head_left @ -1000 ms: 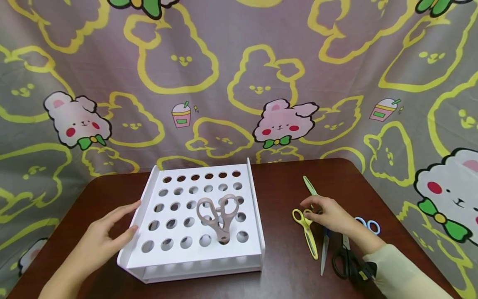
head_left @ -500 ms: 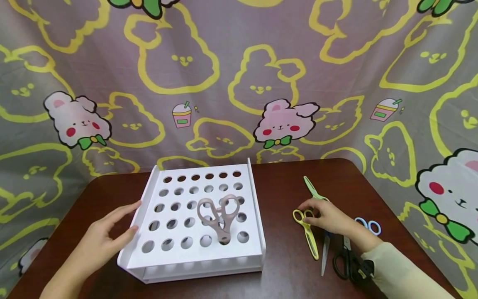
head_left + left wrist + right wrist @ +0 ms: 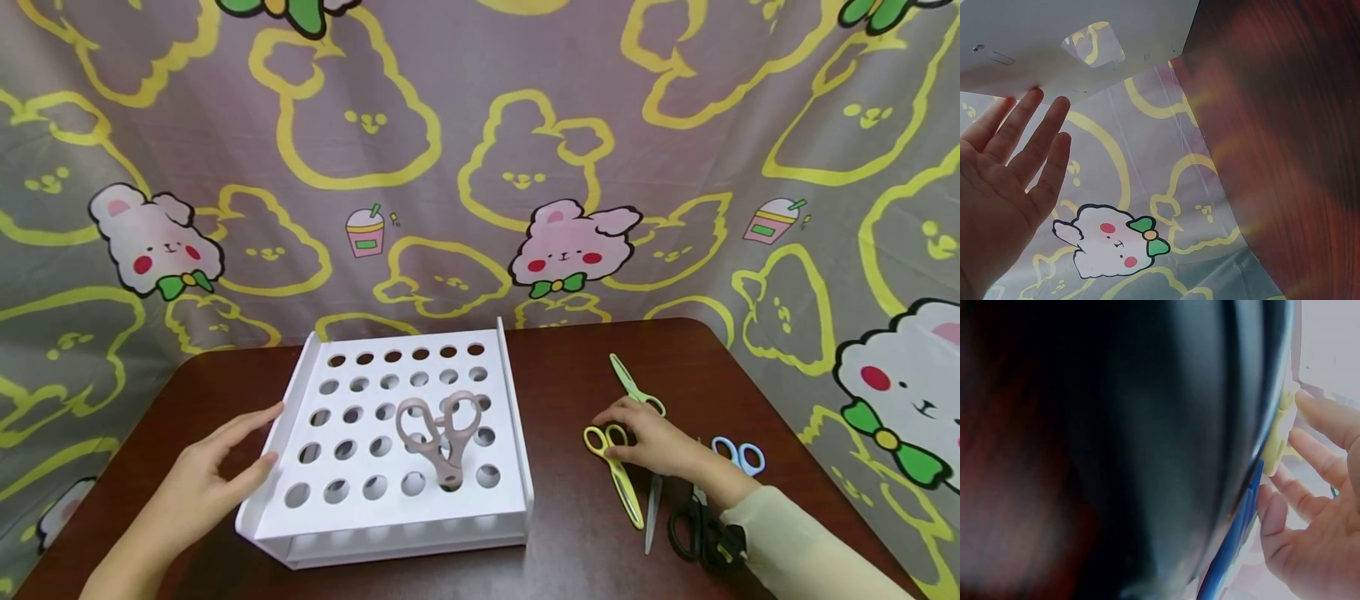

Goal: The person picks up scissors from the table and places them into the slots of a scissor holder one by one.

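Note:
My left hand has its fingers extended, fingertips resting on the left side wall of a white rack with rows of round holes. The left wrist view shows those fingertips at the edge of the rack's panel. Taupe-handled scissors stand handles-up in a front-row hole. To the right, my right hand pinches the handle of yellow scissors, which lie on the table with the blade end toward me. In the right wrist view, thumb and fingers meet the yellow handle beside a blue handle.
Around the right hand lie green scissors, light-blue-handled scissors, black scissors and a pointed blade. A blurred dark object fills much of the right wrist view. A patterned curtain hangs behind the table.
My right hand has closed on the yellow scissors' handle and shifted slightly toward me. The yellow scissors have moved and turned a little. My left hand and the rack stay put.

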`<state>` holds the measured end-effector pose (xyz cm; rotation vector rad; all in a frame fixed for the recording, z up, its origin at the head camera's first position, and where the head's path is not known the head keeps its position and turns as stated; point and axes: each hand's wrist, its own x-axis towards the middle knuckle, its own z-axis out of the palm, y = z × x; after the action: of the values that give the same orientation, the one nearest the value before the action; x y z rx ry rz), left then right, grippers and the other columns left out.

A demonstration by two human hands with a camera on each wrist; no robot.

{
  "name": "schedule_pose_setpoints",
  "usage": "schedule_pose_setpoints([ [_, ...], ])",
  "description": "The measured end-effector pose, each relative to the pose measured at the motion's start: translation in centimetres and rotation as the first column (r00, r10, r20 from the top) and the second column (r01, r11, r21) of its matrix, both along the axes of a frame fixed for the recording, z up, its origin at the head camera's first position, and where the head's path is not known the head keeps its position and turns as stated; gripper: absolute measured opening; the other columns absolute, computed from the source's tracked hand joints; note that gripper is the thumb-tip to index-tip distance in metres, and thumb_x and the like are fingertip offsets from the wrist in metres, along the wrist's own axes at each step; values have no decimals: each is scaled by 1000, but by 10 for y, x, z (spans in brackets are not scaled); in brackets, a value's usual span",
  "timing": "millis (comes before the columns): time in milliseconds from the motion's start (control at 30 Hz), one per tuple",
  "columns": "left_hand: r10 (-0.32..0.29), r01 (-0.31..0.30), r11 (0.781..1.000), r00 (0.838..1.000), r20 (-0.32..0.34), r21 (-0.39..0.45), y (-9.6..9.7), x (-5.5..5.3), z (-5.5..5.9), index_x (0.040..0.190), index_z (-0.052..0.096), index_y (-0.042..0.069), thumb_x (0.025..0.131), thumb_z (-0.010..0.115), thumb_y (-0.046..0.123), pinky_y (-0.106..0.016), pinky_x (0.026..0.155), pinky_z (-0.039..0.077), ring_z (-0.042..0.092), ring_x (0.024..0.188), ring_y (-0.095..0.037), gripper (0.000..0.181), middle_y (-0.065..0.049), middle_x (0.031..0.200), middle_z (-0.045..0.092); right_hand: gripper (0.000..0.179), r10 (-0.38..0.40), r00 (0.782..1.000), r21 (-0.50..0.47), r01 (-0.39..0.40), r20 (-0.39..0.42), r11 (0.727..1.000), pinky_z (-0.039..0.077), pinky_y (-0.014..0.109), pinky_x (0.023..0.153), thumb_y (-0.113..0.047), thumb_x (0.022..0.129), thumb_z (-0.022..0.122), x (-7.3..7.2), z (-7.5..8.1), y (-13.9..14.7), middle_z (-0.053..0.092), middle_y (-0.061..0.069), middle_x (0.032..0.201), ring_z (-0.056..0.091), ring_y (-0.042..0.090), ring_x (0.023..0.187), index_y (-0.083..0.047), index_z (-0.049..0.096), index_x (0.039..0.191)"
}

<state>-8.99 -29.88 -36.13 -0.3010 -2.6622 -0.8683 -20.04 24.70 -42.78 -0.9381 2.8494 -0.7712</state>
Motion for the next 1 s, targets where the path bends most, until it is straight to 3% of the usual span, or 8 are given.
schedule_pose_setpoints([
  [133,-9,9,1000,1000,-10,7,1,1,0,141,57,25,87,76,17,7,90,22,34,114,27,57,-10,130,63,33,13,1000,-3,-13,25,1000,46,31,77,-16,84,79,0,0,1,61,7,112,58,24,100,-11,70,115],
  [333,-8,8,1000,1000,-18,5,-1,1,-1,141,56,26,88,76,18,6,89,22,35,114,26,58,-11,128,63,38,24,998,3,-24,52,1000,49,33,81,-14,83,78,1,0,-1,60,9,114,59,24,101,-7,67,119],
  [567,-3,3,1000,1000,-2,7,-1,1,-2,142,56,27,88,75,19,6,89,22,35,114,26,58,-10,129,63,42,-33,990,-15,35,136,999,40,22,64,-18,83,80,4,2,-5,56,12,106,47,11,76,0,66,118],
  [800,-5,5,1000,1000,-8,3,-1,0,-1,142,56,25,88,75,18,6,89,22,34,114,27,58,-12,131,63,54,-52,995,52,47,89,998,41,24,67,-23,78,84,7,4,-10,57,15,108,49,13,82,4,63,120],
  [1000,13,-13,1000,1000,19,-8,-3,-2,-1,142,55,26,88,75,22,6,88,21,35,114,25,58,-13,132,62,52,-74,991,45,69,110,997,40,24,67,-21,76,85,8,4,-11,56,14,104,49,14,80,2,64,118],
])
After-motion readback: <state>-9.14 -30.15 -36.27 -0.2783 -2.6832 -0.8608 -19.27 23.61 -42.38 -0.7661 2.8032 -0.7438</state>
